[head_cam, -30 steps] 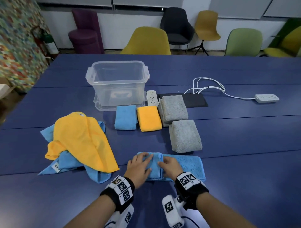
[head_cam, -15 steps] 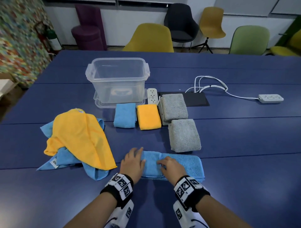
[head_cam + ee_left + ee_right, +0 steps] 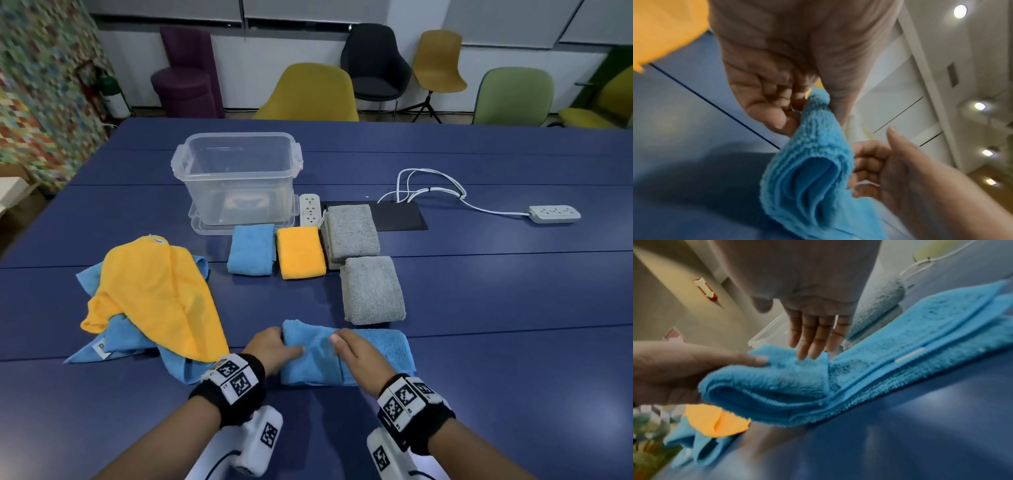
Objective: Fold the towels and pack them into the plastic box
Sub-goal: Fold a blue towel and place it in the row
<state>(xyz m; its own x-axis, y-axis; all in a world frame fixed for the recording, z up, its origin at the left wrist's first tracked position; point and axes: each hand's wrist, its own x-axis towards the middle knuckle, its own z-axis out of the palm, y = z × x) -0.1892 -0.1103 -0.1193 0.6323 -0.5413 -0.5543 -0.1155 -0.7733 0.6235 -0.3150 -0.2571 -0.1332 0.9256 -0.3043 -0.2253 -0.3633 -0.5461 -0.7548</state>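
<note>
A long blue towel (image 3: 373,353), folded into a strip, lies on the blue table (image 3: 496,308) right in front of me. My left hand (image 3: 291,346) pinches its left end between thumb and fingers and holds it slightly raised, as the left wrist view shows for the towel end (image 3: 813,146). My right hand (image 3: 342,342) rests with straight fingers (image 3: 812,344) on the towel's middle (image 3: 890,353). The clear plastic box (image 3: 236,136) stands empty at the back. In front of it lie folded towels: a blue one (image 3: 251,249), a yellow one (image 3: 300,251) and grey ones (image 3: 352,233) (image 3: 373,289).
A loose yellow towel (image 3: 154,294) lies over crumpled blue ones (image 3: 120,342) at my left. A white power strip (image 3: 310,209) and a black mat (image 3: 400,216) lie beside the box. A second strip (image 3: 554,214) with a white cable lies at the right. Chairs stand beyond the far edge.
My left hand has slid from the top of the towel to its left end and taken hold of it. My right hand stays on the middle.
</note>
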